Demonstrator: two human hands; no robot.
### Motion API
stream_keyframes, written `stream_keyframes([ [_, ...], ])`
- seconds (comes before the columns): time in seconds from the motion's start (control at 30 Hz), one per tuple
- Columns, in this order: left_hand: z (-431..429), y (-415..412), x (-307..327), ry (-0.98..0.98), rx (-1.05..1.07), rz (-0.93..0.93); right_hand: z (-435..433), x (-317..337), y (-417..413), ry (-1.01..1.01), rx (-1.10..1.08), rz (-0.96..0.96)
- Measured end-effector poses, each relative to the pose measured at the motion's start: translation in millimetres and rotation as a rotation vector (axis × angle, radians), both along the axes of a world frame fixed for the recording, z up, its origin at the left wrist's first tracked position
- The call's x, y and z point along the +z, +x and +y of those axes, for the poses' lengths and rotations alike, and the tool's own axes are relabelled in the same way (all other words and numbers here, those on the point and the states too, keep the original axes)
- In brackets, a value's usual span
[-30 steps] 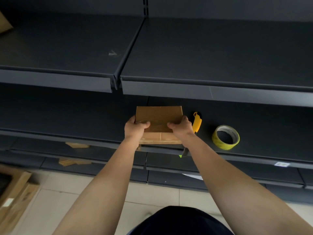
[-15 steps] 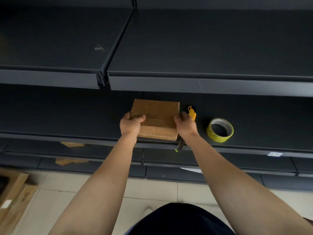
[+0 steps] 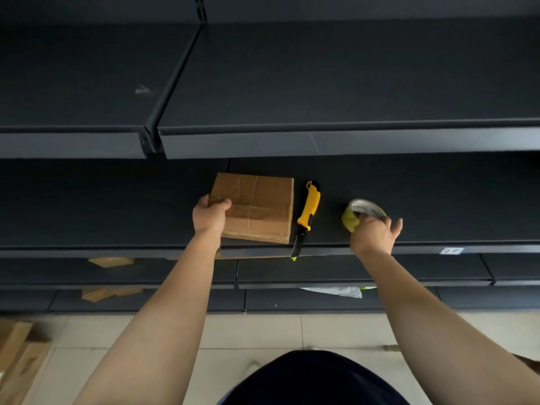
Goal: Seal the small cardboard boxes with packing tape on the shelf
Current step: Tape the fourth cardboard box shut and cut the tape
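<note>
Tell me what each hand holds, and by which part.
The left hand grips the flat brown cardboard box at its left edge; the right hand grips the yellow-green packing tape roll by its near rim.

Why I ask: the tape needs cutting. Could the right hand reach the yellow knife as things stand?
Likely yes: the knife lies uncovered on the shelf, between the box and the right hand, nothing across it. That hand grips the tape roll and must free itself first.
</note>
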State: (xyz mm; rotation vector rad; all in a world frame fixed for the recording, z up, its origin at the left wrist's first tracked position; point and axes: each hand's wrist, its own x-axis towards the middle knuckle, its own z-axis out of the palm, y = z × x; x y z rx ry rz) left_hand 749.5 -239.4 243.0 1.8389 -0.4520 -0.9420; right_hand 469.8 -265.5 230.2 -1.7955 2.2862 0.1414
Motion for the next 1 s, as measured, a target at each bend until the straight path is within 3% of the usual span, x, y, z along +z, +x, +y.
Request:
stream_keyframes([
  [0.07, 1, 0, -4, 0.056, -0.015, -0.118, 1, 12, 1, -0.139, -0.014, -0.054],
  [0.13, 3, -5, -1, 0.143, -0.015, -0.429, 2, 32, 7, -0.263, 0.014, -0.161],
  [0.23, 9, -26, 18, -0.05, -0.028, -0.746, 5, 62, 21, -0.266, 0.137, -0.426],
  [0.3, 13, -43, 31, -0.215, -0.205, -0.724, 8, 76, 32, -0.211, 0.21, -0.632],
  [0.4, 22, -67, 47, -0.344, -0.528, -0.525, 13, 87, 46, -0.13, 0.292, -0.776],
  [0.5, 31, -77, 54, -0.387, -0.629, -0.45, 20, 95, 58, -0.087, 0.358, -0.846],
  [0.83, 51, -73, 45, -0.452, -0.376, -0.608, 28, 93, 83, -0.047, 0.48, -0.81],
  [1.0, 50, -75, 47, -0.369, -0.306, -0.509, 29, 91, 88, -0.03, 0.511, -0.769],
])
